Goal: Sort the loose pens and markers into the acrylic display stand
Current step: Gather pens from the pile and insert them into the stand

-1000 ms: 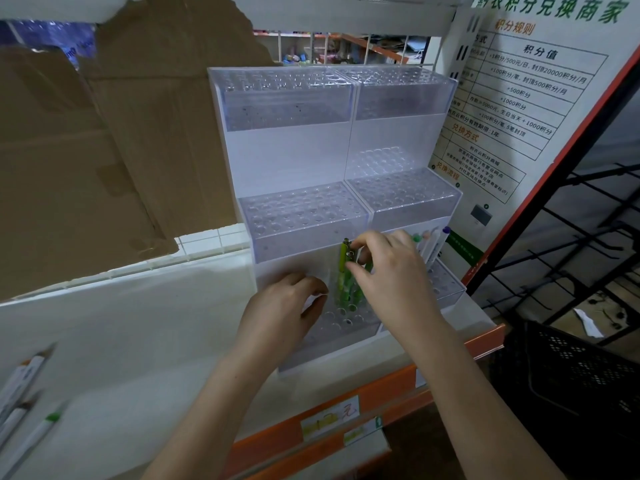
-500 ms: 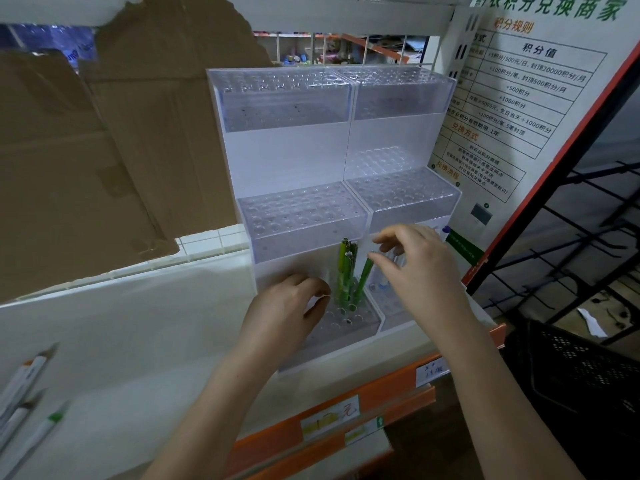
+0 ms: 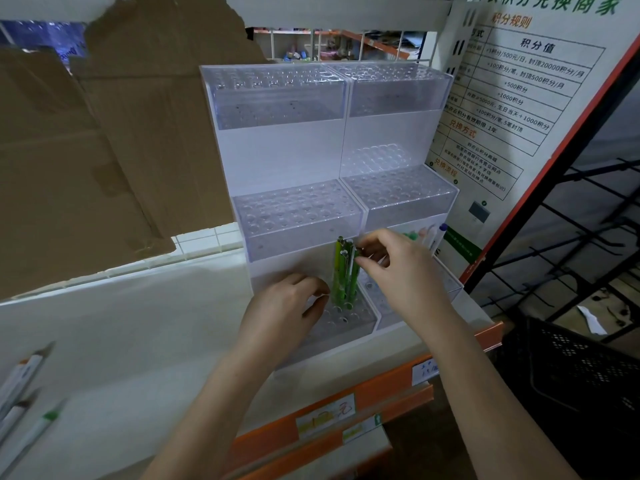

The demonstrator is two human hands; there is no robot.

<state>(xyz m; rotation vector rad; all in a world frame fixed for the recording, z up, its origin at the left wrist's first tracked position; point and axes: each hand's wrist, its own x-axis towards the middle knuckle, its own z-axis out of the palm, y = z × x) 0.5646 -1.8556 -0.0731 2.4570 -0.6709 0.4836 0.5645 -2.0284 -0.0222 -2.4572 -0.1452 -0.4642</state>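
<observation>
My right hand [image 3: 401, 271] pinches a green pen [image 3: 354, 271] standing in the acrylic stand [image 3: 294, 216] at six o'clock; my left hand [image 3: 287, 306], at nine o'clock of it, curls on the stand's bottom tier.

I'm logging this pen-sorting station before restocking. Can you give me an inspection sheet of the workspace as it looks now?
Surface: white shelf with orange front rail.
Job's things: acrylic display stand, three tiers; green pens upright in bottom left tier; loose markers lying at far left.
Clutter: torn cardboard behind the shelf.
Hands: left hand rests on the bottom tier; right hand pinches a green pen top.
Cables: nothing seen.
Surroundings: printed sign, black wire rack, black crate.
</observation>
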